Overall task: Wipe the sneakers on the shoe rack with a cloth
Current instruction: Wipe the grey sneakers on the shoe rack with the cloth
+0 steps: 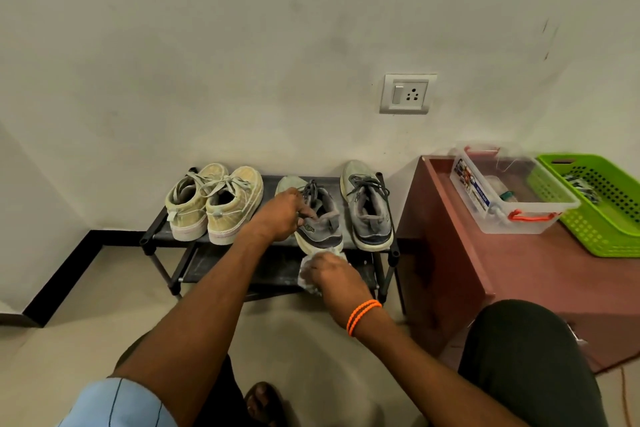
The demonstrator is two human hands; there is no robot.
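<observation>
At the centre of the frame, my left hand [282,215] grips the collar side of a grey sneaker [317,218] on the top shelf of the black shoe rack [393,246], fingers curled at its opening. My right hand [329,270], just below it in the picture, holds a bunched white cloth [306,272] pressed against the shoe's pale heel edge. The sneaker's long axis runs from lower centre up toward the wall, heel nearest me, toe pointing to the upper left. Its mate [367,204] stands just beside it to the right, untouched; a beige pair [214,203] sits at the left end of the shelf. A brown desk [485,263] at the right of the frame carries a clear box [512,191] and a green basket [602,204]. By my reckoning the cloth hand is nearer the heel, so the wipe should travel from there up along the sole.
</observation>
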